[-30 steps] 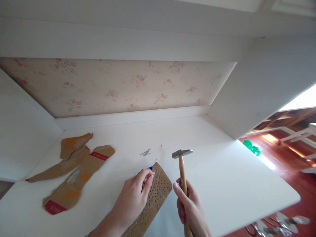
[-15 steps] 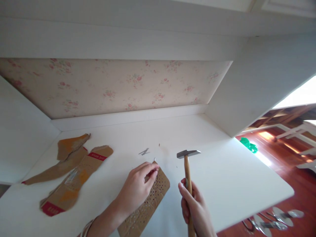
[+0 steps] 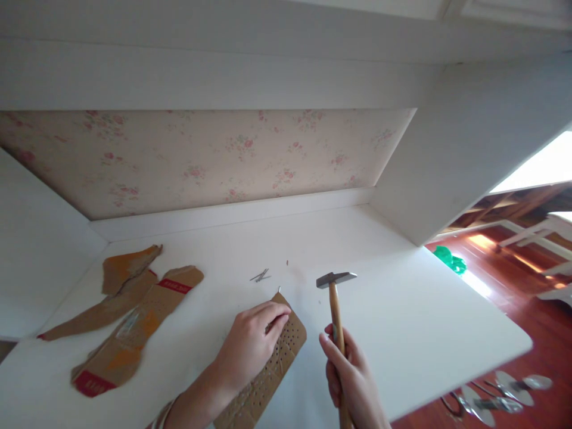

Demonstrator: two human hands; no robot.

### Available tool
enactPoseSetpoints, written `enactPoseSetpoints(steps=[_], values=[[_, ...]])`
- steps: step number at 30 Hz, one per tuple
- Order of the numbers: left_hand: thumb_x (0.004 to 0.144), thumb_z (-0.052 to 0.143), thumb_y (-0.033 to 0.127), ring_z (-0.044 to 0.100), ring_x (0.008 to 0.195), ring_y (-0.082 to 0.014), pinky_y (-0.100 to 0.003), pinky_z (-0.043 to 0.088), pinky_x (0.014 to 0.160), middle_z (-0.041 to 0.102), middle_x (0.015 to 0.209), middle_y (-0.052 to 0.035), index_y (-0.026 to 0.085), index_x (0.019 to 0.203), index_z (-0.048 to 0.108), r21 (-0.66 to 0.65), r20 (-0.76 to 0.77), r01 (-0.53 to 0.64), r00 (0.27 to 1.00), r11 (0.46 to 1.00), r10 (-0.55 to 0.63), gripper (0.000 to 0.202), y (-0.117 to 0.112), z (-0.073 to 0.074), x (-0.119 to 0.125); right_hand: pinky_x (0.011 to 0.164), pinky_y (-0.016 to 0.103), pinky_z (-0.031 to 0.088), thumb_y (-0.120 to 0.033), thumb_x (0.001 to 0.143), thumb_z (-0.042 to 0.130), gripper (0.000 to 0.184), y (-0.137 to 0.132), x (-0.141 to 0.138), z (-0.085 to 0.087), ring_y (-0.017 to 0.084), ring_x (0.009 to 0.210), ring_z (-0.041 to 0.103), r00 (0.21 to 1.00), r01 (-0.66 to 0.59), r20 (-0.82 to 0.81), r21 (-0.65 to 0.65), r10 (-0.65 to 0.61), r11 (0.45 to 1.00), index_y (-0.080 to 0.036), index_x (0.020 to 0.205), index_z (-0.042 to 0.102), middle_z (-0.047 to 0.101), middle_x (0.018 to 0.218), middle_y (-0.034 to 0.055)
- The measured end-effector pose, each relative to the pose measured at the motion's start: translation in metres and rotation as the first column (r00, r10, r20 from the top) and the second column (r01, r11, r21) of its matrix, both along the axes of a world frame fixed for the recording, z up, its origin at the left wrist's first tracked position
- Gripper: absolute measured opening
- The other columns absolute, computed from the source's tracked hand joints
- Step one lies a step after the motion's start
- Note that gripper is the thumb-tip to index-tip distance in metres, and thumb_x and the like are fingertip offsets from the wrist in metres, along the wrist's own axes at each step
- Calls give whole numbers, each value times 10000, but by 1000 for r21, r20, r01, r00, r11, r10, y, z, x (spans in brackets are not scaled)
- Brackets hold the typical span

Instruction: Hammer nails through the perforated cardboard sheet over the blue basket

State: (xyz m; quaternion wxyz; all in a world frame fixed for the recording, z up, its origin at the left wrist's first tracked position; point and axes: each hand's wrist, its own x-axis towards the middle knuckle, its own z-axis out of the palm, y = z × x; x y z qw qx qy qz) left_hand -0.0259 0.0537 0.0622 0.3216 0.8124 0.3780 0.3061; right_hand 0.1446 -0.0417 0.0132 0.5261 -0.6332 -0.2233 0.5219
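Observation:
My right hand (image 3: 351,369) is wrapped round the wooden handle of a hammer (image 3: 336,298), its steel head raised at the top. My left hand (image 3: 254,336) is over a brown cardboard piece (image 3: 286,351) dotted with many small holes. Its thumb and forefinger are pinched together close above the cardboard; whatever they hold, if anything, is hidden. At the far corner of that cardboard a nail (image 3: 279,289) sticks up. Several loose nails (image 3: 260,275) lie in a small heap on the white tabletop just beyond.
Torn cardboard pieces (image 3: 138,325) with red and orange marks lie on the white tabletop (image 3: 402,322) at the left. A wallpapered back wall (image 3: 241,161) and side panels enclose the surface. Past the right edge are a green bag-like thing (image 3: 449,260) and glass-like objects (image 3: 489,399).
My left hand has lowered slightly towards the cardboard, its fingertips still pinched. The hammer has shifted a little to the left in view, still in my right hand.

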Motion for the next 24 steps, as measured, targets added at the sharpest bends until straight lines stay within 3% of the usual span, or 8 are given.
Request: enactPoseSetpoints(steps=[14, 20, 24], values=[[975, 530, 191, 699, 843, -151, -250, 532, 813, 748, 934, 11, 255, 1018, 673, 64, -19, 18, 1000, 998, -17, 161, 0, -7, 5, 229, 103, 226, -638, 784, 675, 481, 1, -3, 1, 40, 283, 234, 1000, -11, -16, 24, 12, 1000, -243, 951, 460, 335, 365, -174], [984, 492, 165, 693, 896, -171, -293, 541, 851, 745, 971, -16, 252, 1083, 658, 138, -58, 86, 995, 987, -78, 212, -4, -7, 7, 214, 102, 249, -616, 778, 697, 483, 0, -8, 2, 24, 282, 245, 999, -22, -28, 72, 24, 997, -244, 969, 456, 367, 454, -170], [983, 525, 216, 702, 935, -156, -272, 552, 881, 745, 1028, -2, 258, 1100, 660, 104, -27, 12, 1000, 995, -9, 184, 2, -1, -1, 223, 107, 275, -591, 800, 689, 453, 2, -9, 7, 25, 295, 273, 999, -49, 9, 69, 48, 996, -240, 974, 459, 370, 493, -163]])
